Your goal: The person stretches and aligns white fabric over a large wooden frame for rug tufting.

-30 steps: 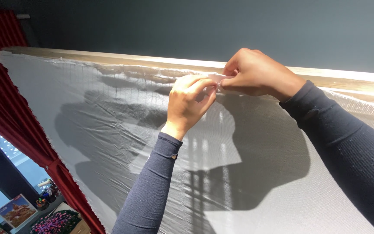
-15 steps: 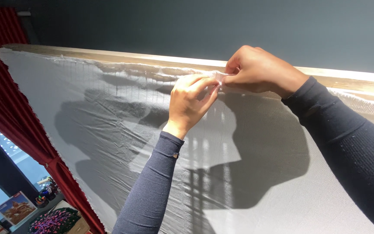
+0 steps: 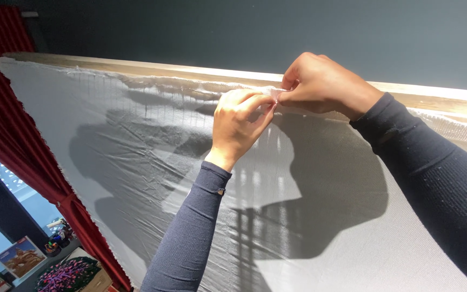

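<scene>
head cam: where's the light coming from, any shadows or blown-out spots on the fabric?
Head view: hard light from behind the person, throwing a sharp dark shadow of head and arms on the white fabric; striped light patches below the left hand; the wooden bar is near blown-out right of the right hand; the red curtain stays dim; focus crisp on both hands.

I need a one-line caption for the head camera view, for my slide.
Both hands, left hand and right hand, pinch the top edge of a white mesh fabric along a wooden bar.
</scene>
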